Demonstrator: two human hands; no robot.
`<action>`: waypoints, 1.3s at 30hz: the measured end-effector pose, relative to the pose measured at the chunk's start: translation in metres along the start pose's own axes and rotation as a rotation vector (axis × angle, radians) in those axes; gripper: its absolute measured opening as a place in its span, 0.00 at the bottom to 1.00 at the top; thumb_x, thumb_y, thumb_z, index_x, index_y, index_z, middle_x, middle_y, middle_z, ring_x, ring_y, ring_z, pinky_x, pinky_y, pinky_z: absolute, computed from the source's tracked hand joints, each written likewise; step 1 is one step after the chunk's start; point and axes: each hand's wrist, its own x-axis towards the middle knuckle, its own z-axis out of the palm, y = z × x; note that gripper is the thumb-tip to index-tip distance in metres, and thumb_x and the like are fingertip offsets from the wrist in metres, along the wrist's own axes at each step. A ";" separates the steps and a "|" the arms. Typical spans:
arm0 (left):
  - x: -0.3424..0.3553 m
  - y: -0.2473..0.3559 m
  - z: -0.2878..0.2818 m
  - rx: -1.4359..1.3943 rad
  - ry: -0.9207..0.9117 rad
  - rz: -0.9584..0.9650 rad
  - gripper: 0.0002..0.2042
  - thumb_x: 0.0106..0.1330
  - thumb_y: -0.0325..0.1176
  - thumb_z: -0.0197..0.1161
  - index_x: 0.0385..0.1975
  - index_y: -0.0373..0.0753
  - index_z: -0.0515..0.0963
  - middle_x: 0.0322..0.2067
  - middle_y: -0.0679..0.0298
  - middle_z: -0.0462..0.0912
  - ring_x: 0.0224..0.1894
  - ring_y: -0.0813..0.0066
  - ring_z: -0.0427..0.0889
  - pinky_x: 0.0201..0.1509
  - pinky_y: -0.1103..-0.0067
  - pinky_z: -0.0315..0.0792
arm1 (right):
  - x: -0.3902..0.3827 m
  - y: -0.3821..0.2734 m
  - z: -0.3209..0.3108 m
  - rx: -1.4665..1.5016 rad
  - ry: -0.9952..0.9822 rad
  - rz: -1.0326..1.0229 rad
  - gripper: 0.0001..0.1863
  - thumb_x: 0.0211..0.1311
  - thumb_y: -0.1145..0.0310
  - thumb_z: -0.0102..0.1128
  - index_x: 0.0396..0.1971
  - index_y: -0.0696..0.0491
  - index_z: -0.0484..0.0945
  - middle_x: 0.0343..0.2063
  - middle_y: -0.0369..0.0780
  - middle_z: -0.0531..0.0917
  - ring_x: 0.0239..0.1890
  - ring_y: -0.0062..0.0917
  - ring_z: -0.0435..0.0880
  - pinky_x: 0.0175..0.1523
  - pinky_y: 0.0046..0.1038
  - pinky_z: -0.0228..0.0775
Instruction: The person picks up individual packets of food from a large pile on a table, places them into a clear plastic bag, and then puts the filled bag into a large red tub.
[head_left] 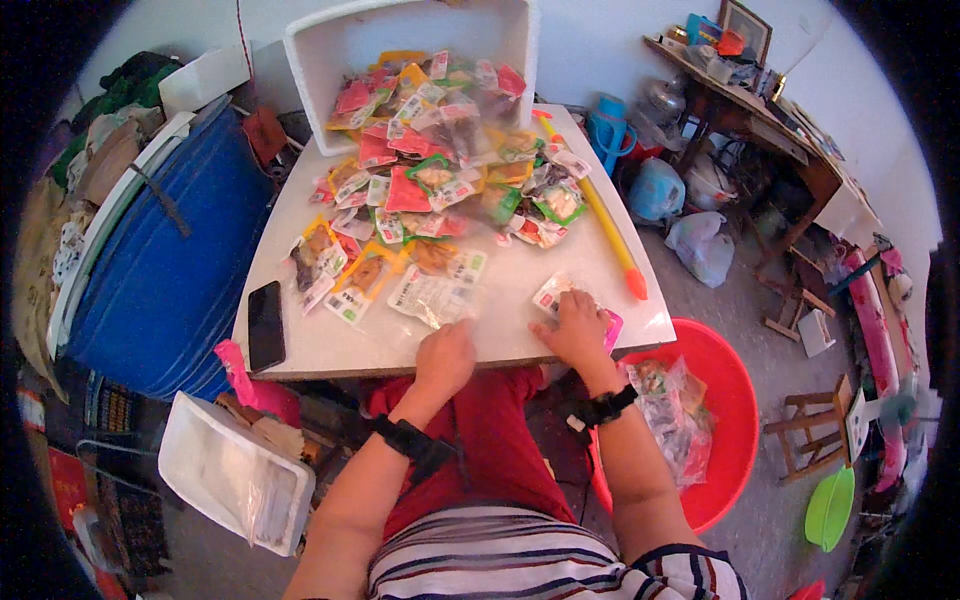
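Two hands are at the near edge of the table, one left and one right of its middle. The right hand [578, 328] lies over a pink-edged packet [553, 291], fingers bent and slightly parted; whether they grip it or only rest on it, I cannot tell. That packet seems to slant from the table's middle toward its near right corner, directly under this hand and well apart from the other. The left hand [447, 355] is half curled, fingertips at the lower end of a clear-and-white packet [436, 292]; I cannot tell whether they pinch it. Overlap hides that packet's long axis.

Bare tabletop separates the hands on the table [520, 280]. Beyond it, the heap of packets [425, 160] crowds the far half; a yellow tube [605, 220] bounds the right side, a black phone [266, 326] the near left corner. Below the near right corner stands a red basin [738, 410].
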 end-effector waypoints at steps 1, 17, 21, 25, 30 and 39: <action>0.000 0.000 0.000 -0.004 0.004 0.000 0.06 0.47 0.28 0.45 0.24 0.37 0.68 0.19 0.52 0.71 0.24 0.52 0.71 0.27 0.64 0.64 | -0.004 0.001 0.004 0.028 0.017 -0.077 0.29 0.35 0.52 0.56 0.36 0.58 0.67 0.40 0.45 0.69 0.47 0.35 0.64 0.47 0.42 0.55; -0.004 0.002 -0.003 -0.025 -0.030 -0.003 0.10 0.45 0.27 0.48 0.30 0.37 0.67 0.21 0.52 0.71 0.26 0.53 0.70 0.29 0.64 0.64 | -0.013 -0.012 -0.004 0.138 -0.142 -0.484 0.08 0.46 0.68 0.46 0.24 0.58 0.69 0.28 0.48 0.73 0.31 0.40 0.73 0.34 0.35 0.64; -0.004 0.001 -0.004 -0.030 -0.044 0.005 0.11 0.44 0.27 0.49 0.30 0.37 0.66 0.21 0.51 0.70 0.26 0.52 0.70 0.29 0.64 0.64 | 0.004 -0.013 -0.026 0.149 -0.189 -0.511 0.09 0.49 0.68 0.43 0.22 0.58 0.70 0.24 0.48 0.73 0.28 0.40 0.73 0.32 0.36 0.64; -0.003 0.005 -0.008 -0.075 -0.064 -0.073 0.13 0.43 0.27 0.49 0.33 0.36 0.66 0.23 0.50 0.71 0.28 0.53 0.70 0.32 0.65 0.65 | 0.021 -0.023 -0.060 0.275 -0.280 -0.478 0.12 0.52 0.64 0.44 0.23 0.58 0.69 0.24 0.48 0.72 0.29 0.39 0.72 0.31 0.34 0.64; -0.002 0.014 -0.022 -0.292 0.011 -0.117 0.16 0.48 0.30 0.53 0.38 0.34 0.65 0.31 0.55 0.71 0.33 0.64 0.71 0.37 0.74 0.66 | 0.029 -0.027 -0.062 0.526 -0.568 -0.472 0.13 0.51 0.61 0.47 0.27 0.56 0.70 0.27 0.47 0.73 0.32 0.36 0.72 0.35 0.31 0.63; -0.014 0.009 -0.016 -0.736 -0.518 -0.378 0.13 0.50 0.35 0.55 0.30 0.31 0.68 0.29 0.58 0.72 0.31 0.76 0.70 0.34 0.80 0.65 | -0.005 -0.006 -0.009 0.862 -0.809 -0.295 0.16 0.46 0.65 0.50 0.34 0.58 0.69 0.29 0.42 0.73 0.34 0.28 0.72 0.41 0.26 0.62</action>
